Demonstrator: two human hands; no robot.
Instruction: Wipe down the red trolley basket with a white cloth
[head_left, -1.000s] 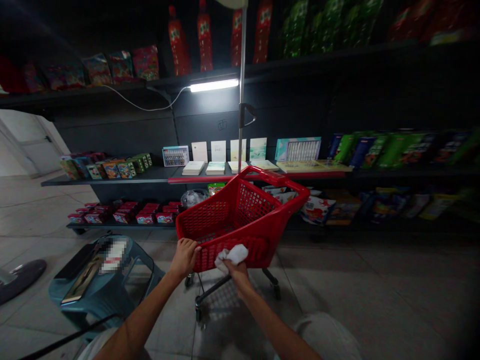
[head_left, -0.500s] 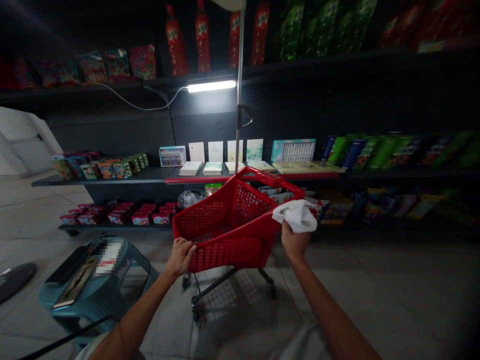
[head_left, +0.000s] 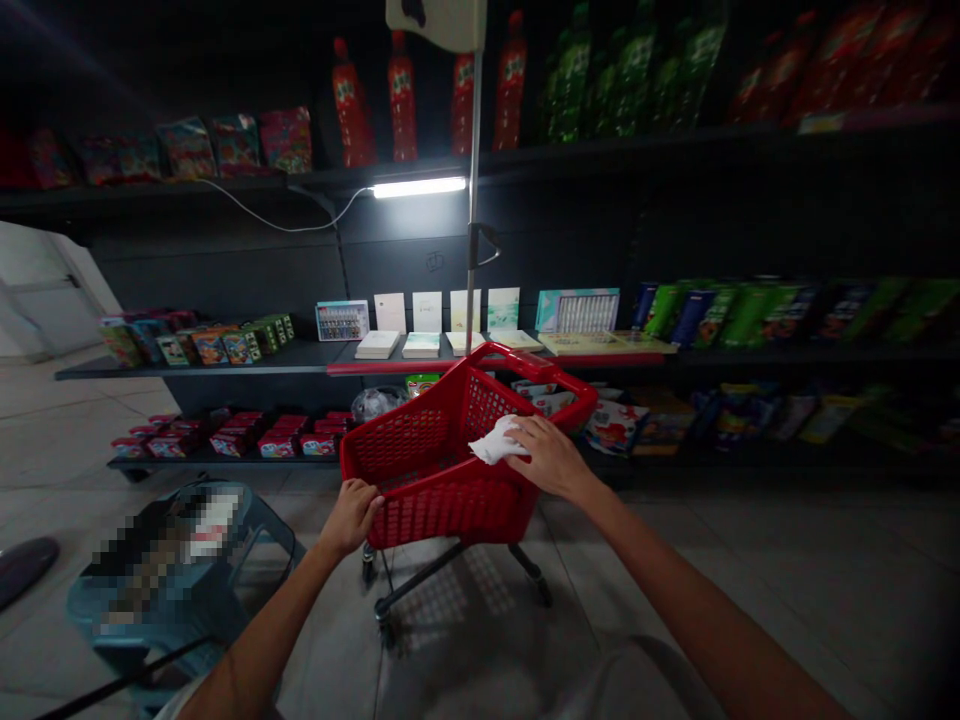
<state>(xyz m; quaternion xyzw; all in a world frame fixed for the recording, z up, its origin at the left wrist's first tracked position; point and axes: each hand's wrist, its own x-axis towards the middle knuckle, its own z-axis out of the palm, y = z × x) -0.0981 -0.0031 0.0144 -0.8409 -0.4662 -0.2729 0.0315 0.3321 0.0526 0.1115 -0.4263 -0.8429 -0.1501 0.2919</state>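
A red shopping cart [head_left: 450, 510] with perforated basket walls stands on the tiled floor before me. My left hand [head_left: 352, 515] grips the rim at its front left corner, fingers curled over the edge. A crumpled white cloth [head_left: 495, 442], perhaps a tissue, is in my right hand [head_left: 546, 455], whose fingers press it onto the near side rim of the basket. The cart's handle [head_left: 540, 370] rises behind that hand, on the side toward the shelves. Part of the cloth is covered by my fingers.
A blue-green plastic stool [head_left: 262, 520] with blurred items on it stands left of the cart. Behind the cart, a dark shelf [head_left: 300, 358] bears books and boxes, with bottles above. A metal pole [head_left: 475, 150] rises by the handle.
My right hand has moved left with the white cloth, from near the handle's end to the middle of the near rim. My left hand keeps its grip at the front corner.
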